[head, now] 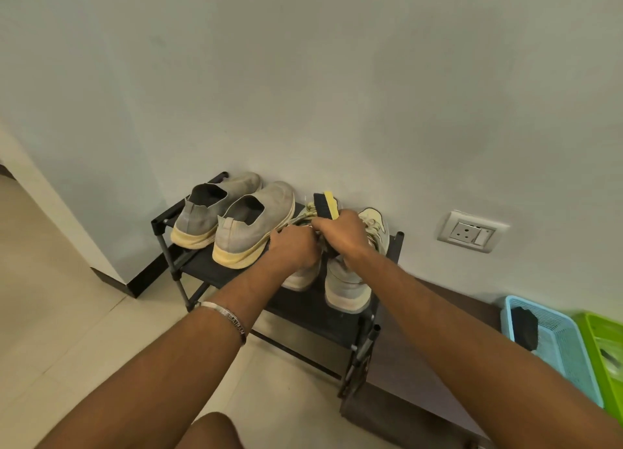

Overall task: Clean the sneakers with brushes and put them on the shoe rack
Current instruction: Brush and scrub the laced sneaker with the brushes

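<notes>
The light is soft and even, a little dim, with a greenish tint. The wall shows faint shadows. Edges bend from the wide lens. The forearms look slightly blurred, maybe from motion.

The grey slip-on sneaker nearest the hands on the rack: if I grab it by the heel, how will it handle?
The grey slip-on sneaker looks like soft knit, so its collar will probably fold when pinched. The thick yellowish sole should stay stiff. It sits flat on the shoe rack, so a push likely slides rather than tips it.
</notes>
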